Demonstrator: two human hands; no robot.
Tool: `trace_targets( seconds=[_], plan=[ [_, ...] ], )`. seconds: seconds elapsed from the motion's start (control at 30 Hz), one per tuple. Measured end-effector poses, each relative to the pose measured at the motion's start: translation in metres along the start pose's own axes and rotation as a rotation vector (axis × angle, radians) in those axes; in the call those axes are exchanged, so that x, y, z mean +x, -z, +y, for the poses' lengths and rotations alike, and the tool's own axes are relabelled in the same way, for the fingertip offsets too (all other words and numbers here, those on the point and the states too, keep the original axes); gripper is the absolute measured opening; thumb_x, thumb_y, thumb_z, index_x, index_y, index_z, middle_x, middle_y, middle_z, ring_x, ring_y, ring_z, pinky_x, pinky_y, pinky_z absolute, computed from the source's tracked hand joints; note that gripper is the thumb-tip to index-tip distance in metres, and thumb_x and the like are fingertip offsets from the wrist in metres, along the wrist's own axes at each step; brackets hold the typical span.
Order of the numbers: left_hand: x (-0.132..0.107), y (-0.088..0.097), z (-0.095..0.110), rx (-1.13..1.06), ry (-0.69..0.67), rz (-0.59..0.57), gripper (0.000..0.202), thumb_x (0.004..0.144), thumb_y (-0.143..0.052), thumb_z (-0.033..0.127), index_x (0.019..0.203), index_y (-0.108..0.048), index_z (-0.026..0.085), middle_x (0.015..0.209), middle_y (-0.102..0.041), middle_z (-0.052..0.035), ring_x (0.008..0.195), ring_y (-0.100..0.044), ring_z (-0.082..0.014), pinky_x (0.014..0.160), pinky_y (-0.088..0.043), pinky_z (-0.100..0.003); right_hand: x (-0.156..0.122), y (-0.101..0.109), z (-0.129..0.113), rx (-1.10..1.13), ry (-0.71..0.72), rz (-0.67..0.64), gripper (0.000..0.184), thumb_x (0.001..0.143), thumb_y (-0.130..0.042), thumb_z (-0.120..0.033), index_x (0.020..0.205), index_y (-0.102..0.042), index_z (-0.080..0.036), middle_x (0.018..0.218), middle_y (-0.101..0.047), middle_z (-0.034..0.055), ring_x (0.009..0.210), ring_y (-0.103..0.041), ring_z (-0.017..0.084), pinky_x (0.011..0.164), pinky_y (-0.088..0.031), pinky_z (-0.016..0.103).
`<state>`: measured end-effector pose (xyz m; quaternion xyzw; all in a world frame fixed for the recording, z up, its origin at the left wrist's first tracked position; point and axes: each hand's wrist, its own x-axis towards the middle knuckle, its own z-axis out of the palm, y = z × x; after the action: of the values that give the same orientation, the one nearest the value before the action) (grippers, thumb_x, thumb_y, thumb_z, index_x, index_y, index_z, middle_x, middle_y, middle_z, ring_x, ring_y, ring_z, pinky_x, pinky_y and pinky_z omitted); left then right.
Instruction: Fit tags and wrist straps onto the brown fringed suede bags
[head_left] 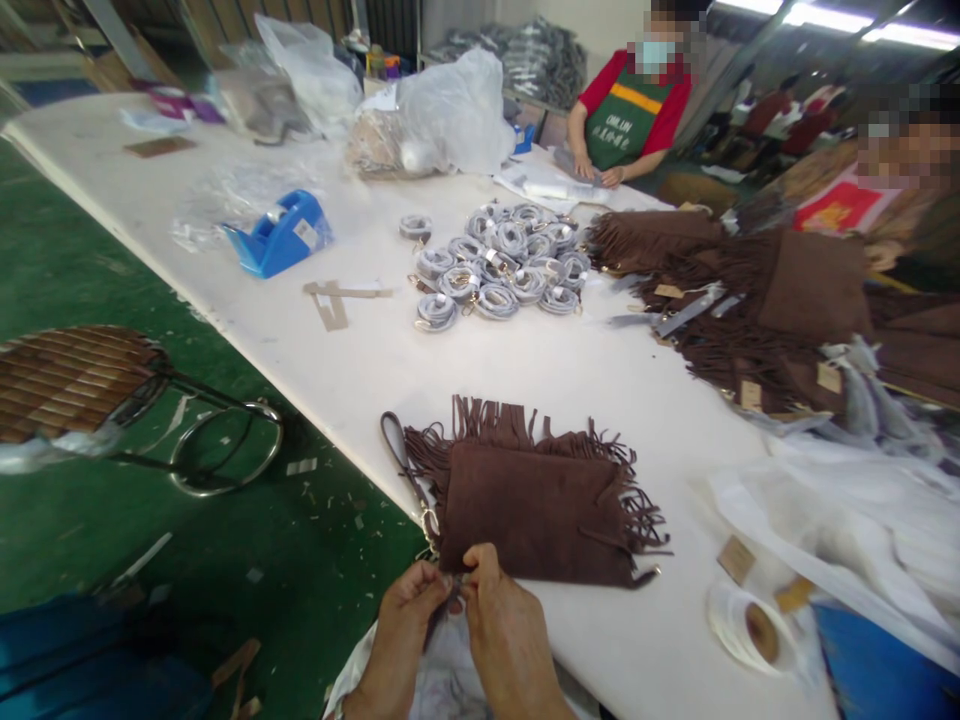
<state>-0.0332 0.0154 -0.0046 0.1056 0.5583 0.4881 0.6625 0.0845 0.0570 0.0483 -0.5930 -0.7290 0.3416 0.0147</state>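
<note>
A dark brown fringed bag (532, 510) lies flat at the table's near edge, its fringe spread to the far side and both ends. A wrist strap (397, 445) with a gold-coloured clasp (430, 525) hangs off its left end. Just below the bag's near left corner, my left hand (405, 612) is closed in a pinch. Close beside it, my right hand (504, 622) is closed too, its index finger against the bag's near edge. Something small and dark shows between the fingertips of both hands; what it is I cannot make out.
Coiled grey straps (499, 265) lie mid-table, left of them a blue tape dispenser (277, 235). More brown fringed bags (810, 285) are heaped at right. A tape roll (750, 628) sits near right. Two people work across the table; a stool (82, 380) stands left.
</note>
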Motion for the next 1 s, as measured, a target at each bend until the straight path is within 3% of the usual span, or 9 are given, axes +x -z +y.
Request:
trace_targets(
  seconds=[0.33, 0.57, 0.73, 1.0],
  plan=[
    [0.003, 0.006, -0.003, -0.216, 0.173, -0.076, 0.009, 0.074, -0.068, 0.020, 0.074, -0.065, 0.012, 0.074, -0.063, -0.0053, 0.068, -0.057, -0.0161, 0.065, -0.043, -0.025, -0.008, -0.030, 0.010, -0.075, 0.073, 0.241, 0.035, 0.075, -0.045, 0.005, 0.098, -0.050, -0.021, 0.078, -0.068, 0.0006, 0.069, -0.065, 0.018, 0.060, -0.036, 0.025],
    [0.003, 0.005, 0.000, -0.282, 0.322, -0.121, 0.009, 0.073, -0.067, 0.018, 0.079, -0.065, 0.012, 0.073, -0.061, -0.0043, 0.065, -0.056, -0.0147, 0.056, -0.041, -0.024, -0.015, -0.037, 0.020, -0.048, 0.148, 0.389, 0.018, 0.081, -0.044, -0.005, 0.087, -0.049, -0.022, 0.068, -0.063, -0.0005, 0.060, -0.060, 0.018, 0.056, -0.035, 0.026],
    [-0.001, 0.001, 0.002, -0.237, 0.266, -0.104, 0.008, 0.071, -0.068, 0.017, 0.077, -0.065, 0.012, 0.070, -0.060, -0.0026, 0.061, -0.054, -0.0136, 0.053, -0.039, -0.023, -0.018, -0.036, 0.020, 0.097, 0.080, 0.349, 0.015, 0.088, -0.038, -0.015, 0.092, -0.050, -0.022, 0.077, -0.068, 0.0013, 0.066, -0.064, 0.018, 0.058, -0.039, 0.025],
    [-0.004, -0.001, -0.003, -0.318, 0.239, -0.082, 0.012, 0.069, -0.074, 0.018, 0.076, -0.067, 0.011, 0.076, -0.064, -0.0064, 0.069, -0.058, -0.0174, 0.066, -0.046, -0.027, -0.022, -0.040, 0.021, 0.607, -0.241, 0.218, 0.007, 0.087, -0.045, -0.027, 0.091, -0.048, -0.023, 0.074, -0.069, -0.0019, 0.066, -0.066, 0.016, 0.063, -0.044, 0.023]
  ],
)
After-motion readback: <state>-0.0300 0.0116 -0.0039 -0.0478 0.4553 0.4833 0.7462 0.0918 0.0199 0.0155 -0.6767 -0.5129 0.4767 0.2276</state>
